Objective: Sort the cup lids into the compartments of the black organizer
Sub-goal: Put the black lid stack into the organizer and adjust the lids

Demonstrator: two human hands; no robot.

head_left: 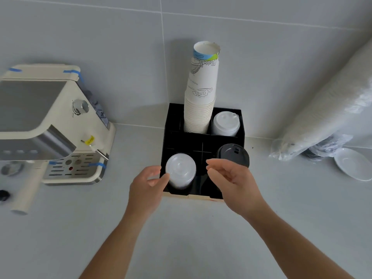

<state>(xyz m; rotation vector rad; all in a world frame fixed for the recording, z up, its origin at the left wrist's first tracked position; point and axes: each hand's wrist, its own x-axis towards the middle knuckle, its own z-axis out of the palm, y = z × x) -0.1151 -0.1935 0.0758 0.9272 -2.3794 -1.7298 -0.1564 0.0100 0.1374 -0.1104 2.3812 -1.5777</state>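
The black organizer [187,141] stands on the counter against the wall. A stack of clear lids [180,170] fills its front left compartment, a stack of black lids [232,155] its front right one, and white lids [225,123] the back right one. A tall stack of paper cups [202,91] rises from the back middle. My left hand [147,186] rests at the organizer's front left corner, thumb touching the clear lid stack. My right hand [231,178] hovers open over the front right, just below the black lids, holding nothing.
A cream espresso machine [50,125] with blue tape sits at the left, its portafilter handle [28,194] reaching toward the counter's front. At the right a plastic-wrapped sleeve of cups [326,117] leans on the wall above a white saucer [354,164].
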